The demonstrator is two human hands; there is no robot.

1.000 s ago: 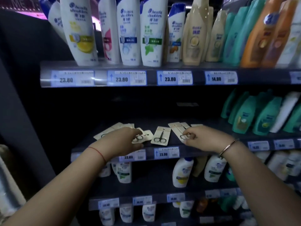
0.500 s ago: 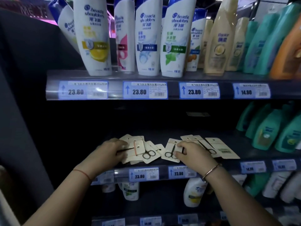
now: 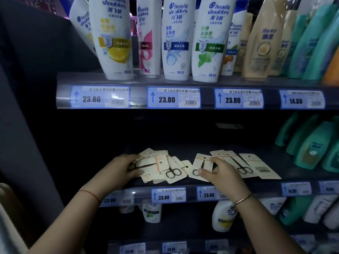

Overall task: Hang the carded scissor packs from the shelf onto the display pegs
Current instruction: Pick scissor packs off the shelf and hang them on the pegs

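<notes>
Several cream carded scissor packs lie scattered on the dark middle shelf (image 3: 229, 182). My left hand (image 3: 121, 168) grips the handle end of one pack (image 3: 152, 163), which lies sideways atop a loose pile (image 3: 172, 171). My right hand (image 3: 222, 174) pinches the lower edge of another pack (image 3: 200, 166) near the shelf's front. More packs (image 3: 238, 163) fan out to the right of that hand, the last one (image 3: 258, 165) face down. No display pegs are in view.
White shampoo bottles (image 3: 113, 37) stand on the shelf above, teal bottles (image 3: 311, 145) at the right of the middle shelf. Price-label strips (image 3: 172, 98) line each shelf edge. A dark side panel (image 3: 27, 107) closes the left. More bottles (image 3: 222, 217) sit on the shelf below.
The camera has come closer and lower to the shelf. My left hand has drawn one pack up onto the pile, and my right hand has shifted left onto the single pack.
</notes>
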